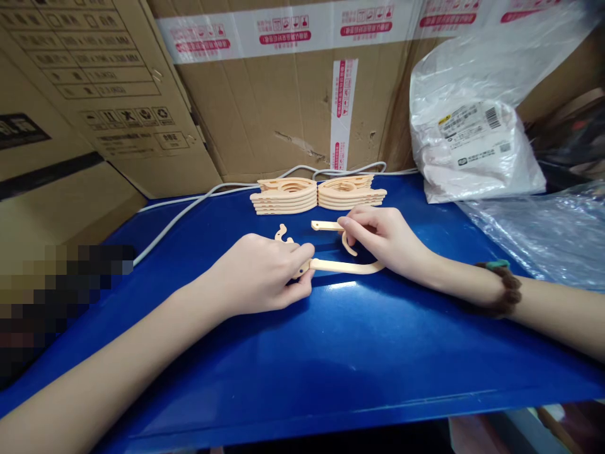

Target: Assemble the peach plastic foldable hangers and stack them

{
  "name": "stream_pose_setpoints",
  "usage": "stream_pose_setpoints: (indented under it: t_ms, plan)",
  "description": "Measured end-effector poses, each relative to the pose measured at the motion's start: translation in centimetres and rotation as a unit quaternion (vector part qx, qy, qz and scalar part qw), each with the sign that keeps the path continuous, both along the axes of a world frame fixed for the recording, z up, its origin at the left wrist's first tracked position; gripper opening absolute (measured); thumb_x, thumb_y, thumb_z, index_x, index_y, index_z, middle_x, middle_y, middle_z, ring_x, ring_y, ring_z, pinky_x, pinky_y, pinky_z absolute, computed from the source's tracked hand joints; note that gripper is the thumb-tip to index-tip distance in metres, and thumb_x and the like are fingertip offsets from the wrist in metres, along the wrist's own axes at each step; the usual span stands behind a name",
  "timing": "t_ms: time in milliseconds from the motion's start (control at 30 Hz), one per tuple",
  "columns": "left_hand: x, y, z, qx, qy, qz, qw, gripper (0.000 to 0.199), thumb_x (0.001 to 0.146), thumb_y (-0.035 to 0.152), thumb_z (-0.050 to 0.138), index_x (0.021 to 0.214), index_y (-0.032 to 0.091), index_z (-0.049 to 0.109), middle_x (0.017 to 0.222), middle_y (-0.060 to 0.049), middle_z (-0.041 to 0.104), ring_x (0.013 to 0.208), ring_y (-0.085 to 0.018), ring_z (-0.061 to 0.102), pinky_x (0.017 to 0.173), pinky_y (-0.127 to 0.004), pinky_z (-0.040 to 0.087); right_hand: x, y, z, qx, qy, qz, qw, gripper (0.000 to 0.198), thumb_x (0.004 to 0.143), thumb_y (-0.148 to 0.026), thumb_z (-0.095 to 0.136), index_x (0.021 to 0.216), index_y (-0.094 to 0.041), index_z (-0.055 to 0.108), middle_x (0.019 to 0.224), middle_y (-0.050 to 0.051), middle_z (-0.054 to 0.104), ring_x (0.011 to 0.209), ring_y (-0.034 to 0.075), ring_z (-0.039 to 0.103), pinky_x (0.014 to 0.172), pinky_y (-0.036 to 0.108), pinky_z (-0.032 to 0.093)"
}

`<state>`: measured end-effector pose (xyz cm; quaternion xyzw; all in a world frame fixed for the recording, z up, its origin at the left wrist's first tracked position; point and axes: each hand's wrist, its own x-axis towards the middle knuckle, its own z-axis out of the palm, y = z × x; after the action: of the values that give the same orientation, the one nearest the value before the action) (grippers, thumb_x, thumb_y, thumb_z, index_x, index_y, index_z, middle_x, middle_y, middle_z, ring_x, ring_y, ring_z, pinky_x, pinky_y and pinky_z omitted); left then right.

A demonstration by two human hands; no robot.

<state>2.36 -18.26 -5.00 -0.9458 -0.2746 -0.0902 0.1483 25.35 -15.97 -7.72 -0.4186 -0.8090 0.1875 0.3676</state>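
Note:
Cream plastic parts of a folding clothes hanger [347,267] lie between my hands over the blue table. My left hand [267,271] is closed, pinching the jointed end of a curved hanger arm between thumb and finger. A small hook-shaped end [282,233] sticks out behind its knuckles. My right hand [382,236] is closed around a straight hanger bar [326,225], whose holed end points left. Below its fingers curves a thin hook [348,244]. How these parts join is partly hidden by the fingers. Behind both hands, folded hangers [286,198] are stacked in two touching piles.
The blue tabletop [302,366] ends at a front edge near me. Cardboard boxes [274,94] stand along the back and left. A white cable [184,217] runs behind the stack. White plastic packaging [477,145] and a clear plastic sheet [558,233] lie at the right.

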Motion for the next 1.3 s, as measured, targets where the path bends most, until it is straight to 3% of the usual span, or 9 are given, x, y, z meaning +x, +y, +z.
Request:
stream_pose_setpoints:
  t_ms: [133, 400, 533, 667, 767, 1067, 1300]
  plan:
    - [-0.3, 0.2, -0.1, -0.045, -0.027, -0.01, 0.999, 0.015, 0.083, 0.022, 0.044, 0.069, 0.02, 0.049, 0.057, 0.003, 0.057, 0.051, -0.013, 0.055, 0.05, -0.025, 0.03, 0.2, 0.2, -0.3, 0.021, 0.028, -0.002, 0.999, 0.043, 0.096, -0.03, 0.048, 0.059, -0.016, 0.065, 0.073, 0.003, 0.064, 0.071, 0.014, 0.059, 0.073, 0.029, 0.04]
    - [0.3, -0.5, 0.3, -0.136, -0.024, -0.061, 0.989, 0.008, 0.072, 0.016, 0.046, 0.065, 0.019, 0.043, 0.061, 0.002, 0.05, 0.058, -0.014, 0.043, 0.056, -0.028, 0.035, 0.0, 0.1, -0.4, 0.047, -0.067, -0.027, 0.996, 0.035, 0.095, -0.027, 0.048, 0.067, -0.017, 0.068, 0.087, 0.004, 0.065, 0.076, 0.016, 0.059, 0.071, 0.029, 0.04]
    - [0.6, -0.4, 0.6, -0.082, -0.018, -0.062, 0.995, 0.014, 0.08, 0.011, 0.044, 0.068, 0.017, 0.05, 0.072, -0.004, 0.053, 0.073, -0.019, 0.046, 0.069, -0.034, 0.043, -0.1, 0.2, -0.6, 0.037, -0.107, -0.046, 0.992, 0.034, 0.096, -0.031, 0.044, 0.076, -0.017, 0.068, 0.089, 0.005, 0.062, 0.079, 0.017, 0.058, 0.073, 0.031, 0.04]
    - [0.4, 0.6, 0.4, -0.028, -0.042, -0.041, 0.998, 0.02, 0.084, 0.006, 0.042, 0.086, 0.013, 0.061, 0.106, -0.012, 0.059, 0.104, -0.027, 0.05, 0.09, -0.042, 0.045, -0.1, 0.3, -0.5, 0.016, -0.109, -0.046, 0.993, 0.035, 0.097, -0.032, 0.042, 0.077, -0.017, 0.065, 0.087, 0.005, 0.06, 0.079, 0.017, 0.057, 0.075, 0.031, 0.04]
    - [0.1, 1.2, -0.1, 0.008, -0.032, -0.018, 0.999, 0.024, 0.087, 0.005, 0.042, 0.086, 0.013, 0.065, 0.124, -0.015, 0.056, 0.119, -0.031, 0.047, 0.099, -0.047, 0.043, 0.0, 0.3, -0.5, 0.019, -0.113, -0.047, 0.992, 0.033, 0.098, -0.032, 0.042, 0.079, -0.018, 0.065, 0.088, 0.004, 0.059, 0.079, 0.017, 0.056, 0.074, 0.031, 0.04]
    - [-0.6, 1.0, -0.2, 0.063, 0.015, 0.028, 0.997, 0.033, 0.089, 0.002, 0.042, 0.097, 0.015, 0.072, 0.128, -0.016, 0.059, 0.113, -0.029, 0.058, 0.087, -0.041, 0.054, -0.1, 0.4, -0.7, 0.022, -0.106, -0.058, 0.992, 0.022, 0.095, -0.027, 0.047, 0.089, -0.018, 0.066, 0.092, 0.004, 0.06, 0.08, 0.017, 0.057, 0.072, 0.03, 0.038]
    - [-0.7, 1.0, 0.3, 0.102, 0.065, 0.069, 0.99, 0.034, 0.089, 0.006, 0.047, 0.119, 0.009, 0.064, 0.103, -0.011, 0.068, 0.094, -0.027, 0.064, 0.076, -0.038, 0.057, -0.1, 0.4, -0.7, 0.017, -0.109, -0.068, 0.992, 0.021, 0.094, -0.028, 0.048, 0.089, -0.018, 0.066, 0.088, 0.003, 0.06, 0.078, 0.017, 0.056, 0.069, 0.029, 0.037]
